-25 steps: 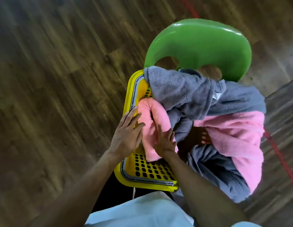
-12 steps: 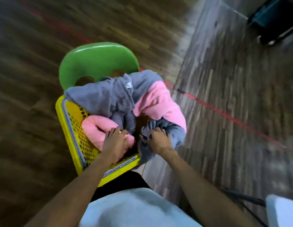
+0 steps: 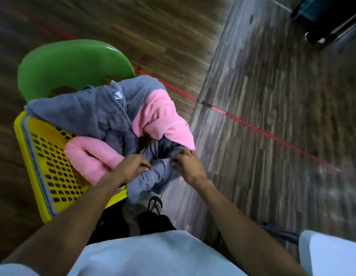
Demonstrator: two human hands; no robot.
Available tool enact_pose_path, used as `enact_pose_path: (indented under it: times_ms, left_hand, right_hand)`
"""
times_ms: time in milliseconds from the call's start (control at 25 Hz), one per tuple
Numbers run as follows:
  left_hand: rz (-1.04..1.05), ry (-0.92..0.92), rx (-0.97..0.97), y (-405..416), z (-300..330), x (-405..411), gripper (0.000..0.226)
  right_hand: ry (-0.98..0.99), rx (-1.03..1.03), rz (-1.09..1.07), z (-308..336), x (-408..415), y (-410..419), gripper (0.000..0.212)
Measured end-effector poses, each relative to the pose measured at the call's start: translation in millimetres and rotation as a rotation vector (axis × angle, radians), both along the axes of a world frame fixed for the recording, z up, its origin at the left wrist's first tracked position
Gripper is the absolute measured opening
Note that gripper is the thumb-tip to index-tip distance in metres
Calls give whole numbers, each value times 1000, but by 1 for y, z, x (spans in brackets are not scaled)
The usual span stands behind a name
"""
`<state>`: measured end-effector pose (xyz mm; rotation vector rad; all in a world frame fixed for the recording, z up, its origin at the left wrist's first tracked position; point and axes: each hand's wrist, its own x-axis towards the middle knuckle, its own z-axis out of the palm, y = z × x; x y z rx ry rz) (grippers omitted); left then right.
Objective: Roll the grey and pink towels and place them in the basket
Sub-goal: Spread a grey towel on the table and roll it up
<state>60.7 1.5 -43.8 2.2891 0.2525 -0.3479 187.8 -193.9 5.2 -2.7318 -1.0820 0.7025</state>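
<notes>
Nearest the camera are a pale blue shirt [image 3: 153,253] and two bare forearms reaching forward. Below them a foot in a dark flip-flop [image 3: 155,204] stands on the floor. The left hand [image 3: 131,169] and the right hand [image 3: 190,166] are slightly apart, each with fingers curled into the same bunched grey towel [image 3: 155,174], which hangs over the near right corner of the yellow basket [image 3: 53,176]. A rolled pink towel [image 3: 89,156] lies inside the basket against its perforated wall, just left of the left hand. Beyond the hands, a second grey towel [image 3: 89,114] is heaped across the basket's far edge; it carries a small white label [image 3: 117,95], too blurred to read. A loose pink towel [image 3: 159,120] drapes over the basket's far right corner. The basket sits on a green plastic chair [image 3: 73,64], whose backrest rises behind it. A red line [image 3: 272,136] crosses the wooden floor [image 3: 272,96] to the right.
</notes>
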Motion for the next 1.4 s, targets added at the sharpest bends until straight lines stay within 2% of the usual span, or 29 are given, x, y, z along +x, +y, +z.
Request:
enact_pose_path:
  times_ms: [80,240,360,440,680,840,1000,1120,1200,1400]
  left_hand:
    - [22,17,8,5,-1,-3,9]
    - [179,-59,-46,-6,5,-15,15]
    - [260,-174,-93,-21,25,-18,28]
    - [255,-254,-93,-28,42,-17,26]
    - [132,-528,27,-49,115,-17,12]
    - [27,-698,-13,-70,181,-27,4]
    - [-69,-825,-19,-103,252,-27,8]
    - [-137,-904,-49,-142,304,-20,12]
    - [-156,-950,-96,-164,333,-16,11]
    - [-284,-946,-142,-217,382,-5,5]
  right_hand:
    - [-4,62,50,-4,8,-4,24]
    - [14,263,29,-13,4,-9,13]
    - [149,516,-42,-7,-5,-18,13]
    - [244,615,-132,1,-15,-21,15]
    - [274,863,-262,46,-54,-27,5]
    - [172,1032,-313,107,-78,-51,4]
    - [52,1143,-311,183,-95,-93,7]
    - [24,1163,-265,236,-109,-132,10]
    - [73,1157,-264,256,-118,-153,12]
    - [114,1338,-440,284,-121,-205,17]
